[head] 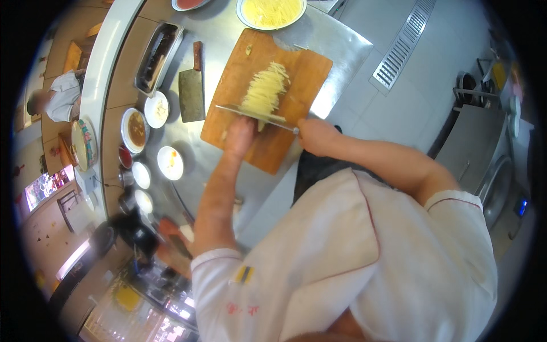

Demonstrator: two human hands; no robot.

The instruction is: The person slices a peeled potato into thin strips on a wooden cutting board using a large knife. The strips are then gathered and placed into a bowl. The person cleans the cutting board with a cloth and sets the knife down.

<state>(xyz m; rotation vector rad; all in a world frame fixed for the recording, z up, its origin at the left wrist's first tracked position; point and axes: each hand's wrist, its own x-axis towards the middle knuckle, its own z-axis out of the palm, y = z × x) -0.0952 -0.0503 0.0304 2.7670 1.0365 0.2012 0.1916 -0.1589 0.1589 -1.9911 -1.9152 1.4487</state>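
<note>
My right hand [318,136] grips the handle of a kitchen cleaver [260,115], whose blade is seen nearly edge-on across the wooden cutting board [307,72]. Just behind the blade, my left hand [241,133] curls over pale yellow vegetable slices [261,125], which look like potato. The fingers mostly hide what lies under them. On the far side of the blade spreads a pile of thin pale yellow strips [266,87]. A small vegetable scrap [248,50] lies near the board's far left corner.
Left of the board lies a second cleaver [191,95]. Beyond it are a metal tray [143,87] with dark contents, a bowl of brown sauce [136,130] and several small bowls. A bowl of yellow shreds [273,13] stands past the board. A person [64,98] is across the counter.
</note>
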